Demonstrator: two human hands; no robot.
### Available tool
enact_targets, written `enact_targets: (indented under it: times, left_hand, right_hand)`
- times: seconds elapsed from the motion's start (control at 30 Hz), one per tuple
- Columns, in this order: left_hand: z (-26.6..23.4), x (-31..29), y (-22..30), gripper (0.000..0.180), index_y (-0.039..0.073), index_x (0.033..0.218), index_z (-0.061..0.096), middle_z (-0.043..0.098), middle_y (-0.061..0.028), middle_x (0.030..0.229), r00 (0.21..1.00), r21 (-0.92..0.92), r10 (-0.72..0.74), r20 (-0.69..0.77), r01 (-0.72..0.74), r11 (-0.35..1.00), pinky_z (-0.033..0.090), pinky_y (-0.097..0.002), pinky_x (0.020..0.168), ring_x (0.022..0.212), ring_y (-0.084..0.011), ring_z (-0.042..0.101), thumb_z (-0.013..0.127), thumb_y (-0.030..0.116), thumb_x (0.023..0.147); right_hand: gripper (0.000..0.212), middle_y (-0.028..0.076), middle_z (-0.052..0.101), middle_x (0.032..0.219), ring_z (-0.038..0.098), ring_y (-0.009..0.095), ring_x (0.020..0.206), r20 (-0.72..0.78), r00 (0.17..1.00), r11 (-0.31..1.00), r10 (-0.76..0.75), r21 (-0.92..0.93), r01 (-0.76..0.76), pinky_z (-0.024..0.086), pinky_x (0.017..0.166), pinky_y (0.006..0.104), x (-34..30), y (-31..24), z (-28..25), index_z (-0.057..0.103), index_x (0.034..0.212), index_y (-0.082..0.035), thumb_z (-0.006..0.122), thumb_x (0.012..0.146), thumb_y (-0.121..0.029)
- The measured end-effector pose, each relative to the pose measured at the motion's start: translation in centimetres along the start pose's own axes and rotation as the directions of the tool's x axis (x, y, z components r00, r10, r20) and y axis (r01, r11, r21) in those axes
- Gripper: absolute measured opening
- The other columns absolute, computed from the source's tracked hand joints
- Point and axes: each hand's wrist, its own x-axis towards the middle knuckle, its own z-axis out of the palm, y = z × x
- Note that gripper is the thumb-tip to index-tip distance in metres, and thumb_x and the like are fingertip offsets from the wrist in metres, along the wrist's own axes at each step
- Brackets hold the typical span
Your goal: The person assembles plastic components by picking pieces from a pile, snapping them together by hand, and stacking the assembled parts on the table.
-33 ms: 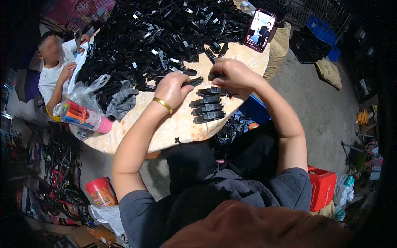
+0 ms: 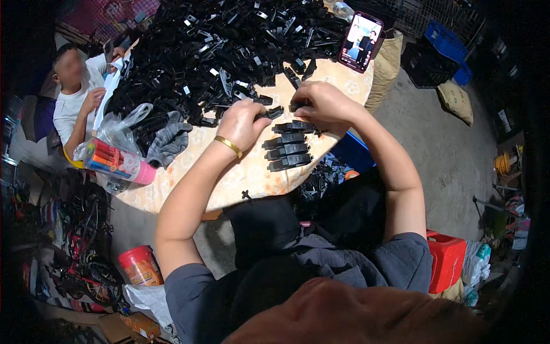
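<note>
My left hand (image 2: 240,123), with a gold band at the wrist, pinches a small black plastic part (image 2: 274,112) between thumb and fingers. Close beside it, my right hand (image 2: 321,103) is closed on another dark plastic piece (image 2: 298,106), mostly hidden by the fingers. Just below the hands, several black plastic clips (image 2: 288,150) lie stacked in a short column on the patterned tablecloth (image 2: 220,183). A large heap of loose black parts (image 2: 189,63) covers the far side of the table, reaching close to my left hand.
A lit phone (image 2: 360,42) leans upright at the table's far right. At the left are a pen holder of markers (image 2: 117,163), a plastic bag and a grey cloth (image 2: 168,139). Another person (image 2: 80,94) sits beyond. A blue bin (image 2: 352,152) of parts stands below the table's right edge.
My left hand and its black part have shifted very slightly to the right, toward my right hand. The rest looks the same.
</note>
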Motion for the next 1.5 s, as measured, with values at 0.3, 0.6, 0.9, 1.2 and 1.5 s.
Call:
enact_targets:
  times: [0.3,0.6,0.9,1.2,1.5]
  left_hand:
    - [-0.5,-0.3,-0.4,0.023,0.002,0.082,0.065,0.058,-0.0163,0.082,0.976,-0.092,-0.193,0.104,0.203,0.975,0.046,-0.0389,0.073,0.081,-0.0333,0.057,0.072,0.018,0.067]
    - [-0.5,-0.2,-0.3,0.024,0.000,0.083,0.065,0.059,-0.0131,0.077,0.990,-0.057,-0.135,0.048,0.138,0.989,0.047,-0.0339,0.064,0.070,-0.0256,0.060,0.075,0.013,0.065]
    - [0.5,0.3,-1.0,0.021,0.001,0.078,0.065,0.057,-0.0134,0.076,0.985,-0.210,-0.158,0.072,0.170,0.963,0.046,-0.0353,0.066,0.073,-0.0288,0.058,0.074,0.012,0.063]
    - [-0.6,0.6,0.1,0.025,0.002,0.081,0.065,0.058,-0.0114,0.077,0.978,-0.213,-0.110,0.178,0.147,0.966,0.046,-0.0345,0.067,0.073,-0.0260,0.057,0.075,0.018,0.066]
    - [-1.5,1.7,-3.7,0.047,0.008,0.108,0.059,0.059,-0.0114,0.086,0.893,0.305,-0.045,-0.448,0.200,0.931,0.045,-0.0380,0.076,0.083,-0.0308,0.054,0.073,0.030,0.070]
  right_hand:
    - [0.027,0.010,0.061,0.082,0.058,0.029,0.082,-0.173,0.970,0.985,-0.171,-0.037,0.168,0.047,0.071,0.0373,0.3,-1.8,1.1,0.066,0.091,-0.005,0.070,0.070,-0.020]
    - [0.023,0.008,0.058,0.080,0.055,0.027,0.082,-0.126,0.956,0.950,-0.267,-0.204,0.238,0.047,0.073,0.0360,0.8,-2.3,0.8,0.064,0.087,-0.004,0.069,0.068,-0.014]
    - [0.023,0.012,0.055,0.079,0.054,0.029,0.083,-0.135,0.933,0.938,-0.334,0.049,0.343,0.045,0.073,0.0380,1.5,-1.1,1.7,0.064,0.087,0.000,0.070,0.069,-0.013]
    - [0.024,0.012,0.059,0.077,0.057,0.029,0.078,-0.045,0.964,0.949,-0.263,0.169,0.267,0.046,0.069,0.0370,1.5,-0.7,1.6,0.067,0.087,-0.002,0.070,0.074,-0.021]
    - [0.027,0.009,0.061,0.083,0.058,0.028,0.084,-0.358,0.909,0.974,-0.214,-0.012,0.225,0.046,0.073,0.0380,3.9,-1.8,3.6,0.066,0.097,-0.010,0.065,0.078,-0.029]
